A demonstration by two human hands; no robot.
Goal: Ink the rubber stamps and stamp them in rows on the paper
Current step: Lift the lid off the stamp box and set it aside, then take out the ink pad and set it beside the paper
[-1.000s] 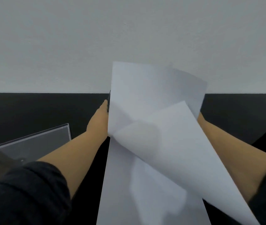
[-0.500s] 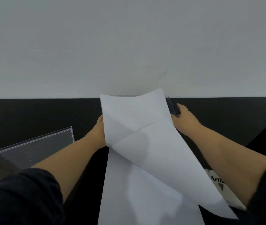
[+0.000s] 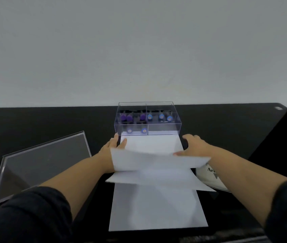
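Note:
A clear plastic box point(image 3: 177, 126) stands at the back of the black table and holds several purple stamps point(image 3: 129, 117) and blue stamps point(image 3: 161, 116). In front of it a white sheet of paper point(image 3: 156, 207) lies flat. A second white sheet point(image 3: 153, 146) is over it, its far edge down near the box and its near part bowed upward. My left hand point(image 3: 112, 146) pinches this upper sheet at its far left corner, thumb on top. My right hand point(image 3: 195, 146) holds its far right side, thumb on the paper.
A clear plastic lid point(image 3: 41, 165) lies tilted on the table at the left. A white printed pack point(image 3: 209, 176) sits at the right, partly under the paper and my right forearm. A grey wall rises behind the black table point(image 3: 51, 123).
The upper sheet came down from in front of the camera onto the table, uncovering the stamp box. Both hands lowered with it and stayed at its far corners.

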